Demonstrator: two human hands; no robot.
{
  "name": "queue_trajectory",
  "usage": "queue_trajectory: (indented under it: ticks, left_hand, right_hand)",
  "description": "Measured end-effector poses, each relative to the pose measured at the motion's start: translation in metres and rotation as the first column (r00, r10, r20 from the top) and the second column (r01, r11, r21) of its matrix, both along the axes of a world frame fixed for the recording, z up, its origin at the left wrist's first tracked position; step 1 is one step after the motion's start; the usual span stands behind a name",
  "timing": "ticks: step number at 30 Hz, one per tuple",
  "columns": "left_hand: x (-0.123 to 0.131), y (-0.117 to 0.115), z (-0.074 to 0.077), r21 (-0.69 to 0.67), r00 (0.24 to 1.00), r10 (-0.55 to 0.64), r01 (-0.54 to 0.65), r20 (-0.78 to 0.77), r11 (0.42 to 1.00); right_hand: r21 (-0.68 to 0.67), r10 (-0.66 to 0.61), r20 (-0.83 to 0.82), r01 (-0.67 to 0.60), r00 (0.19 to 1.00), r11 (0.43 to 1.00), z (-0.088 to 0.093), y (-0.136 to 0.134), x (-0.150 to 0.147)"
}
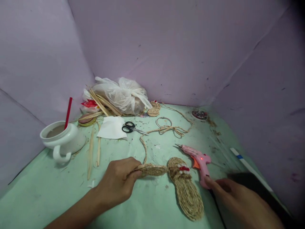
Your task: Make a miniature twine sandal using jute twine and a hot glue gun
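Note:
My left hand [121, 181] is closed on one end of a braided straw-rope piece [153, 170], held nearly edge-on above the table. A thin cord runs from it toward the back. To its right lies a small slipper-shaped piece of coiled rope [187, 194], with red and white beads across its narrower upper part. My right hand [238, 197] has its fingertips at the lower end of the handle of a pink glue gun [199, 159]. The glue gun has an orange trigger and a lit red light, and its nozzle points left.
A white pot [73, 140] holds cloudy liquid and a red stick. Black-handled scissors [130, 127] overlap white paper [111, 128]. Behind are a plastic bag [124, 95], straw strips [102, 103], a ring [164, 118], another small rope piece [153, 109] and a bead dish [199, 115].

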State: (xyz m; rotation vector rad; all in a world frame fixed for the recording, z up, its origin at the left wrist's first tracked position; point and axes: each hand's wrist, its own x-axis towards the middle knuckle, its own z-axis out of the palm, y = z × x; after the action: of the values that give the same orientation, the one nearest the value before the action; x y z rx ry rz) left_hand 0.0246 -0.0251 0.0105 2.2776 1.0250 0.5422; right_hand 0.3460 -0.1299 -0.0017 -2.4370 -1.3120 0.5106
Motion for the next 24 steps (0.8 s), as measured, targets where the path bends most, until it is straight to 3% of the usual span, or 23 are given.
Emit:
queue_trajectory:
  ticks: [3, 7, 10, 12, 15, 16, 21, 24]
  left_hand:
    - [0.000, 0.000, -0.002, -0.005, 1.000, 0.009, -0.009, 0.024, 1.000]
    - [-0.001, 0.000, -0.002, 0.007, 0.999, 0.009, -0.009, 0.043, 1.000]
    - [-0.001, 0.000, -0.002, 0.013, 0.999, 0.011, -0.012, 0.047, 1.000]
    - [-0.002, 0.001, -0.002, 0.014, 0.999, 0.020, -0.021, 0.048, 1.000]
    - [-0.005, 0.003, -0.002, 0.013, 0.998, 0.034, -0.034, 0.047, 0.999]
    - [-0.005, 0.004, -0.001, 0.012, 0.998, 0.038, -0.039, 0.043, 0.999]
    - [-0.009, 0.009, -0.001, -0.012, 0.998, 0.054, -0.053, 0.020, 0.999]
    - [-0.009, 0.010, -0.001, -0.058, 0.998, 0.043, -0.041, 0.039, 0.998]
  right_hand:
    - [-0.149, -0.059, -0.039, 0.053, 0.997, 0.988, -0.002, 0.019, -0.016]
    - [-0.023, -0.170, -0.285, 0.171, 0.943, 0.985, -0.001, 0.036, -0.024]
    - [0.017, -0.214, -0.367, 0.236, 0.905, 0.972, -0.004, 0.039, -0.022]
    - [0.029, -0.206, -0.559, 0.266, 0.803, 0.963, -0.004, 0.037, -0.021]
    - [0.079, -0.100, -0.857, 0.321, 0.505, 0.944, 0.001, 0.035, -0.023]
    - [0.126, -0.040, -0.889, 0.328, 0.455, 0.936, 0.005, 0.035, -0.024]
    - [0.410, 0.253, -0.776, 0.159, 0.577, 0.898, 0.012, 0.029, -0.032]
    - [0.466, 0.331, -0.751, 0.102, 0.571, 0.879, 0.000, 0.018, -0.033]
